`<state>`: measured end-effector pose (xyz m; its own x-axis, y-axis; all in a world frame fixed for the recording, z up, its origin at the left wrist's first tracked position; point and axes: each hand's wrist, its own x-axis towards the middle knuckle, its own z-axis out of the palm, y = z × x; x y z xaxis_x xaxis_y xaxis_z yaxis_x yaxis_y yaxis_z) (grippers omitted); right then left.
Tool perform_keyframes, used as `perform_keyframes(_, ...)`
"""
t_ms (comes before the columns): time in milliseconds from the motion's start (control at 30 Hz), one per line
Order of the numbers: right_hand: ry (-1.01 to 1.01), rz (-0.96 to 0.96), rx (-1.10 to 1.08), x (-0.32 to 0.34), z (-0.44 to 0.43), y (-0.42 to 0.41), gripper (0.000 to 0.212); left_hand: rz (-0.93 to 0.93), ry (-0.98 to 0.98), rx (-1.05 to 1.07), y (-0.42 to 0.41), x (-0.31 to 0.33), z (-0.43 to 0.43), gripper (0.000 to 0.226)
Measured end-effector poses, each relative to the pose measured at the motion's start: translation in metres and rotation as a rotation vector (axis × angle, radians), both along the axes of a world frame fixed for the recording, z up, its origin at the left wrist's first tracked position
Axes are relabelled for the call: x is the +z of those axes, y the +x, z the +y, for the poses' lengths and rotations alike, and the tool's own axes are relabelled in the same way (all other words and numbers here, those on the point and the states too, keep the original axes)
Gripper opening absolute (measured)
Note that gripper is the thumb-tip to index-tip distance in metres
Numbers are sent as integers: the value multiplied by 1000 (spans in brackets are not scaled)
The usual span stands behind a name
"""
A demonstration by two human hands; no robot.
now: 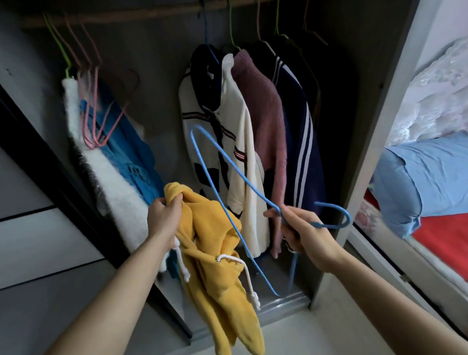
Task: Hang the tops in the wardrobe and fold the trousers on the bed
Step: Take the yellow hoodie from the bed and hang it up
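Both forearms reach forward toward the open wardrobe [380, 93]. The left hand [163, 217] clutches the yellow hoodie [218, 262] by its top, the rest hanging down. The right hand [302, 232] grips a blue hanger [238, 174] near its hook. Beyond, tops [249, 138] hang from the rail [143, 13].

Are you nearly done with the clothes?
Partly. Several tops already hang on the rail. The left hand holds a yellow hoodie, the right hand a blue hanger; it isn't on it yet. No folded trousers show on the bed.
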<state>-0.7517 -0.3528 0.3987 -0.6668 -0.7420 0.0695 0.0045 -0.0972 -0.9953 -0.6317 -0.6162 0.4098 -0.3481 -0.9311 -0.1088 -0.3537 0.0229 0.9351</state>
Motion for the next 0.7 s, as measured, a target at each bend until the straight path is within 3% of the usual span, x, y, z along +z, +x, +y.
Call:
perform_keyframes(167, 293, 130, 140, -12, 29, 1, 41, -31, -139, 64, -5, 8, 4, 39)
perform_keyframes(300, 413, 240, 189, -13, 30, 1, 37, -81, -335, 7, -7, 14, 15, 32)
perform_keyframes(433, 419, 226, 186, -1, 8, 15, 37, -109, -551, -120, -4, 21, 37, 27)
perform_keyframes(567, 622, 223, 229, -2, -18, 25, 37, -104, -707, -252, -1, 27, 55, 19)
perform_keyframes(633, 749, 298, 219, -6, -29, 29, 32, -137, -735, -344, 1, 31, 63, 26)
perform_keyframes(700, 716, 263, 139, -3, -42, 32, 29, -148, -810, -410, 3, 33, 71, 36)
